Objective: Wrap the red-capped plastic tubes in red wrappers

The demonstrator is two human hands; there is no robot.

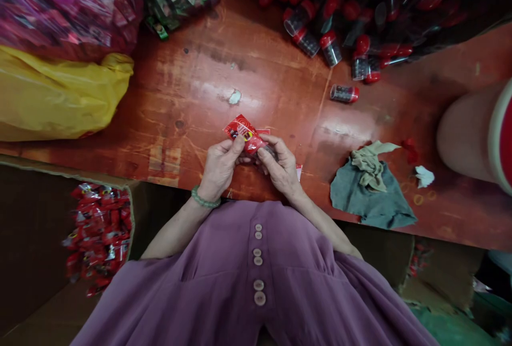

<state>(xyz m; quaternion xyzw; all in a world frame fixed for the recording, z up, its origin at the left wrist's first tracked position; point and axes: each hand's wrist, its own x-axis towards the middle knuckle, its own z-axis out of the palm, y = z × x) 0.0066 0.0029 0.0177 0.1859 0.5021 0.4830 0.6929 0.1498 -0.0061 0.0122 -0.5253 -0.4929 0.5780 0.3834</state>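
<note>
Worn red-brown wooden tabletop (280,101) fills the view, with a bulging yellow plastic bag (56,95) at one side and a crumpled grey-green cloth (370,188) at the other. Near its front edge, the left hand (219,167) and right hand (280,167) both pinch a small, glossy red printed plastic packet (242,130), crinkled and held just above the wood.

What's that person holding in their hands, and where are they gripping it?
A small red packet, pinched between both hands. The left hand grips its lower edge; the right hand holds its right end, which looks like a small red-capped vial.
</note>
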